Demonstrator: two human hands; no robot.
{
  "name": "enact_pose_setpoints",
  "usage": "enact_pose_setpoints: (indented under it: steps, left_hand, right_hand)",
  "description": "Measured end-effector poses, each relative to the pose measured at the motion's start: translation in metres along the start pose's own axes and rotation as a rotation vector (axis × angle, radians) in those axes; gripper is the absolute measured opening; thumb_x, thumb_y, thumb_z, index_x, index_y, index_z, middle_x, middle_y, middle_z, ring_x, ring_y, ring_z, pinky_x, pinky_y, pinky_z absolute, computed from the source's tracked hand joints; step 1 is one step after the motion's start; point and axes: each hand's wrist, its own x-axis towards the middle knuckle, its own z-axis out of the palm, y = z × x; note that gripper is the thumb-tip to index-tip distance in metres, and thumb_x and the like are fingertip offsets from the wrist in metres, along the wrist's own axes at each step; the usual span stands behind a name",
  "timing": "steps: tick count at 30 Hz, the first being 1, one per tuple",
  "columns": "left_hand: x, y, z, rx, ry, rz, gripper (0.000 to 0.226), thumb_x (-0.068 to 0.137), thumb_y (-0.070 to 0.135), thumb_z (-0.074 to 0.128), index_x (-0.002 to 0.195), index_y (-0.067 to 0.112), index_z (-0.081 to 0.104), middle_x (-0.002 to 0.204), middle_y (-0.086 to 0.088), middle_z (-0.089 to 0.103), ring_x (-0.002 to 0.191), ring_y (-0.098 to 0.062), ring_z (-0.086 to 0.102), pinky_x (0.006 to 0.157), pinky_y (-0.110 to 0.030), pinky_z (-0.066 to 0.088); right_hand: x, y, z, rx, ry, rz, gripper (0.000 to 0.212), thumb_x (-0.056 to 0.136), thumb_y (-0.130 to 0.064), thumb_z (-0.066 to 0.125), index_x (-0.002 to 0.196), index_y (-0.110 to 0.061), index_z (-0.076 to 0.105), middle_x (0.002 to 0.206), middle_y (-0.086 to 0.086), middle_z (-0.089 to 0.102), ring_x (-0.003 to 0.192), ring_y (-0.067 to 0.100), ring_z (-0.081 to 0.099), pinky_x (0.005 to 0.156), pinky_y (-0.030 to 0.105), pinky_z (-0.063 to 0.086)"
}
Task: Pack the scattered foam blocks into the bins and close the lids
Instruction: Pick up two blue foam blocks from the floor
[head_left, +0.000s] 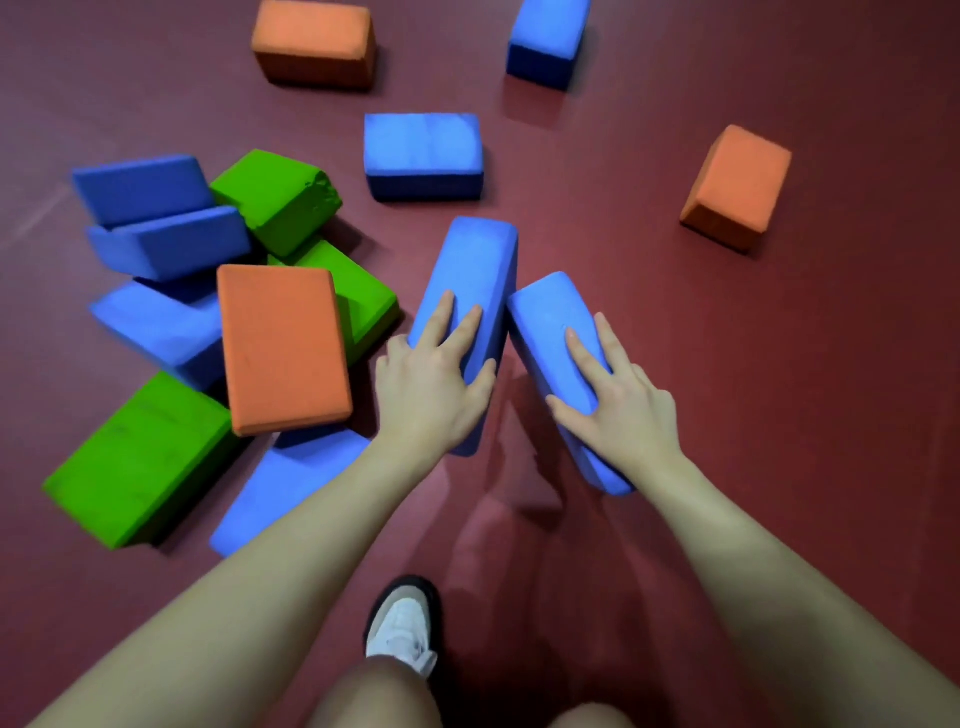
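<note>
Two blue foam blocks stand on edge side by side on the dark red floor. My left hand (434, 387) grips the left blue block (475, 270), fingers over its top and thumb on its right side. My right hand (621, 400) grips the right blue block (550, 317) the same way, thumb on its left side. The far ends of the two blocks nearly touch. No bin is in view.
A heap of blue, green and orange blocks lies at the left, an orange block (283, 348) on top. Loose blocks lie farther off: blue block (423, 153), orange block (314, 41), blue block (548, 39), orange block (737, 184). My shoe (405, 626) stands near the bottom.
</note>
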Motion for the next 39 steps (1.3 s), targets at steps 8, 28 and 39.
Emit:
enact_pose_setpoints:
  steps: [8, 28, 39]
  left_hand:
    - [-0.018, 0.066, -0.193, 0.008, -0.022, -0.094, 0.057, 0.081, 0.045, 0.054, 0.136, 0.029, 0.052, 0.150, 0.003, 0.040, 0.085, -0.041, 0.054, 0.076, -0.042, 0.045]
    - [-0.288, 0.135, -0.451, -0.024, 0.166, -0.622, 0.056, 0.091, 0.044, 0.054, 0.144, 0.038, 0.038, 0.157, 0.012, 0.022, 0.106, -0.038, 0.048, 0.092, -0.037, 0.039]
    - [-0.514, 0.084, -0.525, 0.036, 0.378, -1.071, 0.055, 0.090, 0.044, 0.055, 0.143, 0.037, 0.040, 0.156, 0.013, 0.024, 0.108, -0.036, 0.048, 0.091, -0.038, 0.039]
  right_hand:
    - [-0.038, -0.079, -0.197, -0.016, -0.182, 0.019, 0.074, 0.088, -0.060, 0.050, 0.150, -0.044, 0.014, 0.161, -0.011, -0.003, 0.123, 0.029, 0.048, 0.085, 0.036, 0.047]
    - [-0.248, -0.199, -0.396, -0.100, -0.219, -0.559, 0.072, 0.088, -0.060, 0.049, 0.150, -0.043, 0.017, 0.161, -0.012, 0.000, 0.118, 0.031, 0.051, 0.082, 0.038, 0.049]
    - [-0.397, -0.339, -0.366, -0.055, -0.362, -1.079, 0.073, 0.088, -0.057, 0.054, 0.150, -0.041, 0.019, 0.161, -0.009, 0.004, 0.122, 0.028, 0.049, 0.082, 0.038, 0.048]
